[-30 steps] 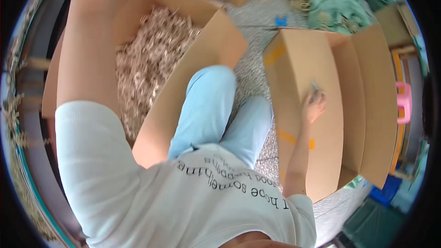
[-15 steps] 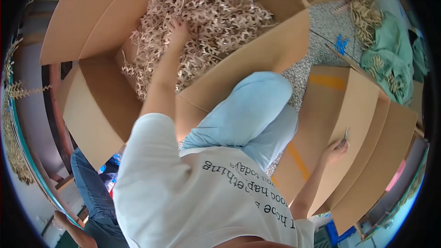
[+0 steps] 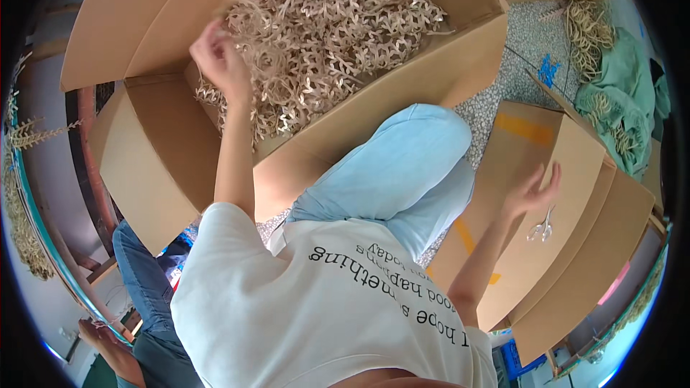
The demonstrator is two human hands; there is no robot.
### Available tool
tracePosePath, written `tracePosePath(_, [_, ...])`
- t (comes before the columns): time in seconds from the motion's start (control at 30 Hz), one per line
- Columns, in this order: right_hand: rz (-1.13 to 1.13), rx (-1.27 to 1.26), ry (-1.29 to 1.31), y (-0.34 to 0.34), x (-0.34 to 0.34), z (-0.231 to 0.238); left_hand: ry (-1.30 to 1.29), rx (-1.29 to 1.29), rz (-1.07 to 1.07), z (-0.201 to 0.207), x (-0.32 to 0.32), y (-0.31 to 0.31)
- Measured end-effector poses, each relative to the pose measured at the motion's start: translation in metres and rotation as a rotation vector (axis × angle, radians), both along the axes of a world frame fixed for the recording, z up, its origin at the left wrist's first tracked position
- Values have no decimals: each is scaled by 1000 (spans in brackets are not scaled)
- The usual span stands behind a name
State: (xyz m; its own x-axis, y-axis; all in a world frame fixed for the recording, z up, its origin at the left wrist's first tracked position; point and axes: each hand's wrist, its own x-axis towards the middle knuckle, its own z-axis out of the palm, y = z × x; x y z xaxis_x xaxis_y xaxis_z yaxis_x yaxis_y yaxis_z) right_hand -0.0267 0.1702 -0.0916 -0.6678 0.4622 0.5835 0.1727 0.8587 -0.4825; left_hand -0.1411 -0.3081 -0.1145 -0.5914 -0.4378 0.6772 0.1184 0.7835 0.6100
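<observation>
A large cardboard box (image 3: 424,75) in front of my legs holds a heap of pale beige zigzag trim (image 3: 338,36). My left hand (image 3: 224,61) is over the heap's left side, its fingers curled and partly blurred. Smeared beige strands run from its fingertips, so it seems to grip some trim. My right hand (image 3: 533,190) is over a closed-up cardboard box on the right, fingers spread and nothing in them. Small scissors (image 3: 543,228) lie on that brown box (image 3: 489,179), just below the right hand and apart from it.
Yellow tape (image 3: 525,128) marks the right box. Beyond it lie green cloth (image 3: 614,93), a bundle of beige cord (image 3: 589,36) and blue scraps (image 3: 548,70) on the speckled floor (image 3: 535,29). Another person's hand (image 3: 111,348) and jeans leg (image 3: 144,273) show at lower left.
My right hand has let go of the scissors, which now lie on the box, and opened above them. My left hand has risen and moved left from the heap's middle.
</observation>
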Motion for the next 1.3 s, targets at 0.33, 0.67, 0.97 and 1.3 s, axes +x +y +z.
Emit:
tracePosePath(0.33, [282,-199,-61,-82,-19,-11,-954,-157,-395,-76,-28,52])
tracePosePath(0.67, [112,-334,-160,-82,23,-9,-1066,1323,-631,-138,-59,108])
tracePosePath(0.97, [304,-487,6,-119,4,3,-494,634,-498,-20,-17,64])
tracePosePath(1.3, [528,-506,65,-100,34,14,-432,632,-617,68,19,87])
